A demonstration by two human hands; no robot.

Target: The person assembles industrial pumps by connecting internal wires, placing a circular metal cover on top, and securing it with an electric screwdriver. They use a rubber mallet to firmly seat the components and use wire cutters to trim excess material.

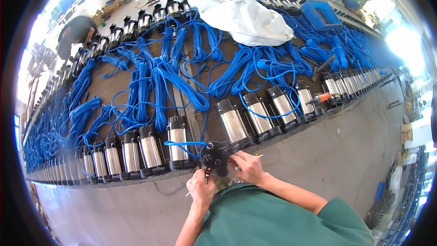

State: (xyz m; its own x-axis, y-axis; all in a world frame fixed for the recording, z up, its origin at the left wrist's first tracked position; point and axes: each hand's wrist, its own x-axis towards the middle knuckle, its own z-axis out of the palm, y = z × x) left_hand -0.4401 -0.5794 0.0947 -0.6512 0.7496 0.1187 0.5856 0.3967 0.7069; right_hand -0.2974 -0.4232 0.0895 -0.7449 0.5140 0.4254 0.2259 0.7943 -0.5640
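In front of me at the table's near edge stands a pump with a round black top [214,154], seen from above, and a blue cable [182,144] loops out of it to the left. My left hand [200,187] is closed at the near left side of that top. My right hand [248,167] is closed against its right side. From each fist pokes a thin pale end, like a slim rod or strip; the rest is hidden by the fingers. Steel-bodied pumps with black ends flank it, one [178,137] to the left and another [234,120] to the right.
Bundled blue cables [182,84] cover much of the table [193,120]. An orange-and-black power tool [322,97] lies among the pumps at right. Farther back are a white sack [241,13] and a blue crate [321,15]. Another person [76,32] bends over the far left side.
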